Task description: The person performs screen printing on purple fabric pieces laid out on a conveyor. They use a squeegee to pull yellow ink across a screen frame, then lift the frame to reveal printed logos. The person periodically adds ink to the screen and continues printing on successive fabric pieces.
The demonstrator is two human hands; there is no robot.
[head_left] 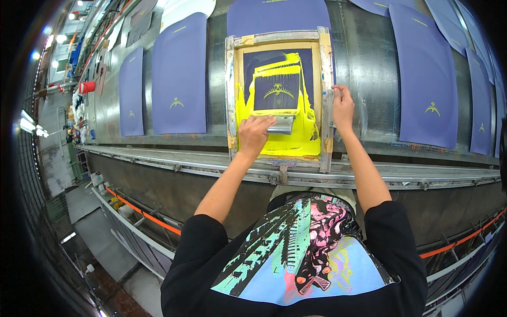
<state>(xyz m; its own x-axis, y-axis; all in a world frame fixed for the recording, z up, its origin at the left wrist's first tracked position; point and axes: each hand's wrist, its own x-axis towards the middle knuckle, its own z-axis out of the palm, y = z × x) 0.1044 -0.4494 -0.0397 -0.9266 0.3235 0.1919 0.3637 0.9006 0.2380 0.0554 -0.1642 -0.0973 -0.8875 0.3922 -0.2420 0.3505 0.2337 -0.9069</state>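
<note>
While standing at the near side of the table [362, 47] in a black shirt [311, 269] with a big, many-coloured print, reaches both bare forearms forward across a metal rail [208, 162]. Holds the squeegee [282, 126] in the left hand [254, 136], with fingers clamped over the left end of its grey metal body. Has that squeegee inside the frame [326, 127], over the nearer half of the mesh. Sets the right hand [343, 105] against the frame's outer right side, around mid-length, with fingers bent and drawn together; cannot tell whether clamping the frame or only touching it. Sees bright yellow ink [296, 147] lying thick around the squeegee and toward the frame's near end, smeared up both sides and streaked near the far end. Just beyond the squeegee, sees a yellow arched motif [279, 92] on a dark patch of the mesh. Farther off, past the frame, finds a purple sheet [278, 18]. To the left, sees two more sheets [179, 74], and to the right several others [425, 79], many with a small yellow motif near the lower end. Far left, beyond the table, makes out a red bucket [87, 87].
</note>
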